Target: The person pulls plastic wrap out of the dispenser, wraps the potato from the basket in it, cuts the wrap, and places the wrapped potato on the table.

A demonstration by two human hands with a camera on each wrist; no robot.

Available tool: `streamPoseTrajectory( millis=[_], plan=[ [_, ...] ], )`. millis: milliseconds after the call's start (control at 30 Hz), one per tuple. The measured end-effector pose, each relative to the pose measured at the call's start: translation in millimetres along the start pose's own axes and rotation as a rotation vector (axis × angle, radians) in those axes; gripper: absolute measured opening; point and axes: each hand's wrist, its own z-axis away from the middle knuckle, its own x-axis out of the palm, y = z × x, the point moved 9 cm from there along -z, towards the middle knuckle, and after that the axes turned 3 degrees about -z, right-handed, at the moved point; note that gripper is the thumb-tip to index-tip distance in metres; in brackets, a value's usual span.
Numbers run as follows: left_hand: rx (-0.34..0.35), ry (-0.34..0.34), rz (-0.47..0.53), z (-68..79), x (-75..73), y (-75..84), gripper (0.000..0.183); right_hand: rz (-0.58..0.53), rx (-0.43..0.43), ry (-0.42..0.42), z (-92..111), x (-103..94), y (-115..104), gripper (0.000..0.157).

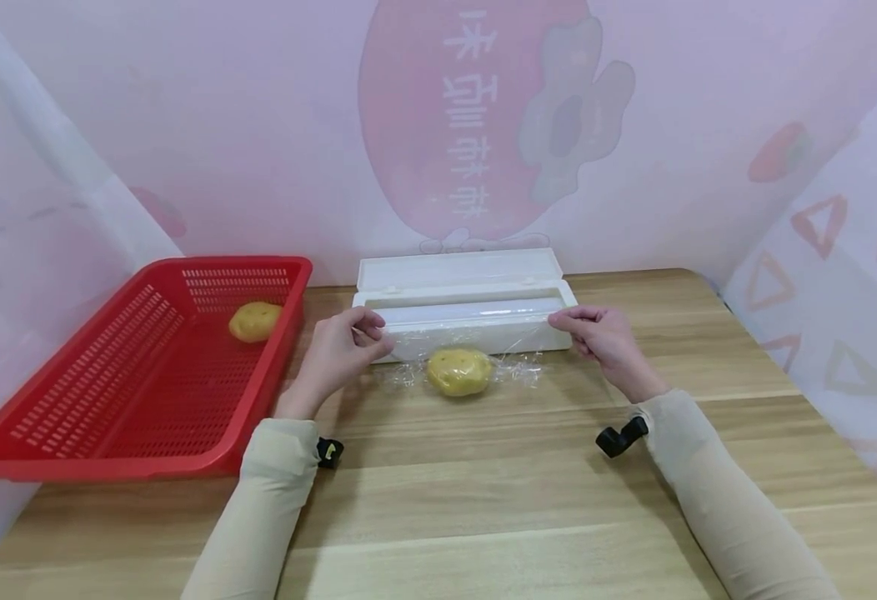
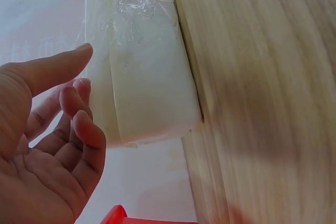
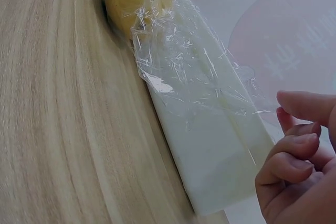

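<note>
A potato [image 1: 459, 372] partly wrapped in clear cling film [image 1: 517, 367] lies on the table against the front of a white cling film box [image 1: 483, 337]. The box lid [image 1: 461, 268] is raised, and the film roll [image 1: 476, 310] shows inside. At the box's right end my right hand [image 1: 605, 333] pinches an edge of the film between thumb and index finger; the film stretches to those fingertips in the right wrist view. My left hand [image 1: 337, 350] is at the box's left end, fingers loosely bent, with a gap between thumb and fingertips [image 2: 89, 129].
On the left stands a red plastic basket [image 1: 239, 433] with another potato [image 1: 255, 322] in it, its right rim close to my left forearm. Behind the box rises a pink printed wall [image 1: 273, 125]. The wooden table [image 1: 483, 500] extends in front of the box.
</note>
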Motion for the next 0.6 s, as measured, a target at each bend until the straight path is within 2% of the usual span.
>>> streamPoseTrajectory(
  millis=[233,433,600],
  plan=[
    [-0.017,0.008,-0.025,2.0,-1.7,-2.0,0.024,-0.031,-0.014,-0.029,-0.1,2.8,-0.5,0.023],
    [0.016,-0.013,-0.063,-1.0,3.6,-3.6,0.032,-0.033,-0.006,-0.036,0.6,3.2,0.1,0.020],
    [0.039,0.029,-0.080,-2.3,0.4,-1.2,0.024,-0.007,-0.004,-0.030,0.9,3.0,-0.7,0.018]
  ],
)
